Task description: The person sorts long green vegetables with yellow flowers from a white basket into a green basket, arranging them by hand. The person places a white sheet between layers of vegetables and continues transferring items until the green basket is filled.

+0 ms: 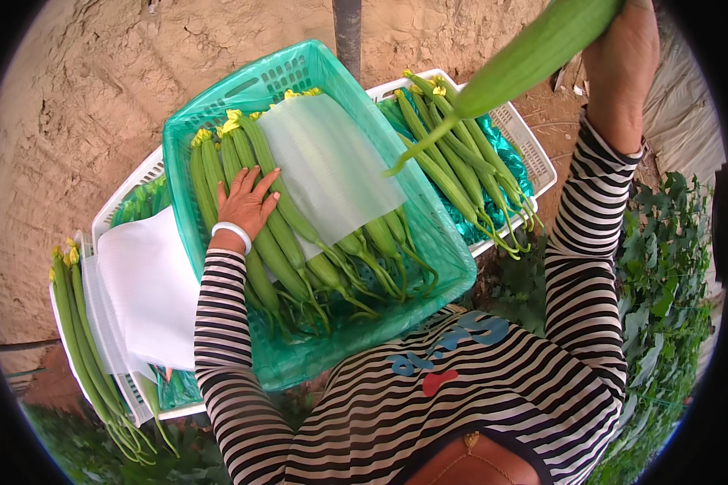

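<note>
My left hand (249,203), with a white bangle (233,230) at the wrist, lies spread on a row of green luffa gourds (279,242) with yellow blossom ends. They rest inside a perforated plastic crate (449,260) lined with translucent green film. Right of that hand, a translucent white packing sheet (333,163) covers other gourds in the same crate. Raised at the upper right, my right hand (628,66) grips one luffa gourd (522,60), its stem pointing down to the left. The far end of this gourd leaves the picture.
A white crate (537,157) at the right holds several more gourds on green film. Under the left side sits another white crate (127,200) with white sheets (151,279); gourds (82,333) lie along its outer edge. Behind are an earthen wall (97,91) and a dark pole (347,36); leafy plants (649,291) grow at right.
</note>
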`<state>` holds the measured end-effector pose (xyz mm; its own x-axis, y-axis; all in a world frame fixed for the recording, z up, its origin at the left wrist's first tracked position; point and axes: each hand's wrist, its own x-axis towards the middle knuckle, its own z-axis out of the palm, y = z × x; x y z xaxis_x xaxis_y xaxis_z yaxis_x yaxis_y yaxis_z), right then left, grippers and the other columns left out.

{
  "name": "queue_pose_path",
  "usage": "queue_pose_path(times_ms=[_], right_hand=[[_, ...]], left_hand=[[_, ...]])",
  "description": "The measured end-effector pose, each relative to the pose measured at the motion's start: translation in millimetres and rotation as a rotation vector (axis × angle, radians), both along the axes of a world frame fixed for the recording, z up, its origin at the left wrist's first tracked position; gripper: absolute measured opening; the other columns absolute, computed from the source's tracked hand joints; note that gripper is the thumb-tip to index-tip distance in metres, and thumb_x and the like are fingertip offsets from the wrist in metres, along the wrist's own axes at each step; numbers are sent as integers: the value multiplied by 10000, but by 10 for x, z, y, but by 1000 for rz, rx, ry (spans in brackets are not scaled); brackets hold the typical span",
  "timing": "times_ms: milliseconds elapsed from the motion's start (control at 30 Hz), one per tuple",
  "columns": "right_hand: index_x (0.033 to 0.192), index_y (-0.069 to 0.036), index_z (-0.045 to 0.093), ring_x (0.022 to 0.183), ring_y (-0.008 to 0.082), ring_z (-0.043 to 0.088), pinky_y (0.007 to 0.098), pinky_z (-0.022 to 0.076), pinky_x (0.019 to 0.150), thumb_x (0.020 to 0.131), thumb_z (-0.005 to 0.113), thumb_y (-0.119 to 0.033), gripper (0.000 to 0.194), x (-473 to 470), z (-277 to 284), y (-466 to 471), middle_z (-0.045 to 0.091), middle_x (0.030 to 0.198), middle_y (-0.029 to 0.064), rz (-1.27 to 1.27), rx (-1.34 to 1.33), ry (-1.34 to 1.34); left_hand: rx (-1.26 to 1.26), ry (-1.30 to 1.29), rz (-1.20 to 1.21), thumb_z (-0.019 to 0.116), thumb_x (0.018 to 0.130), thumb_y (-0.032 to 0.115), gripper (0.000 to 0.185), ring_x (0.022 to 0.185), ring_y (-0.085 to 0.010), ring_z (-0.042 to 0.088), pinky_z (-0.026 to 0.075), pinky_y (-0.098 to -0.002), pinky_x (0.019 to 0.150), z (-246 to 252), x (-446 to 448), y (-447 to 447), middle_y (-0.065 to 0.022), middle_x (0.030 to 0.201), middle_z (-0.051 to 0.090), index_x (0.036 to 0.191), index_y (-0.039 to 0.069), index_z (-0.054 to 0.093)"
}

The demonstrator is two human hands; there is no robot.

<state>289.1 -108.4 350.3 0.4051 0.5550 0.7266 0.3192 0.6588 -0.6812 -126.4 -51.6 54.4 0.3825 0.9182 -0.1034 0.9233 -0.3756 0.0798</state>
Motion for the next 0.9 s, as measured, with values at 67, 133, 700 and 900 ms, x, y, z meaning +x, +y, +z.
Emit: queue_pose_path(times_ms=[67,133,700,900], right_hand=[[1139,-12,583,737,158,611,297,501,656,975,628,-336,366,-463,-136,27,641,888,101,35,26,-82],[1163,18,554,753,166,631,301,517,671,955,676,-318,413,-760,-282,301,656,906,117,65,15,-187],[1518,-139,346,961,437,688,506,536,848,922,616,-443,721,-2035,-2506,648,720,1060,229,257,-949,-670],[1486,-105,367,941,432,696,526,545,804,918,613,-437,703,-2191,-2869,787,720,1037,248,239,-932,-737]], left_hand=[[4,-9,1,422,1056,501,504,1514,-292,262,112,-647,1206,-2,-1,1,-71,1607,367,1542,369,395],[4,-11,0,421,1054,507,510,1513,-292,265,116,-650,1204,-8,-5,-10,-75,1607,365,1543,367,393],[-45,-40,20,443,1036,515,539,1520,-298,256,103,-657,1205,56,21,-10,-99,1612,354,1538,320,408],[-11,-90,1,456,1029,513,541,1513,-309,264,121,-672,1195,-60,-38,23,-105,1606,363,1516,279,438]])
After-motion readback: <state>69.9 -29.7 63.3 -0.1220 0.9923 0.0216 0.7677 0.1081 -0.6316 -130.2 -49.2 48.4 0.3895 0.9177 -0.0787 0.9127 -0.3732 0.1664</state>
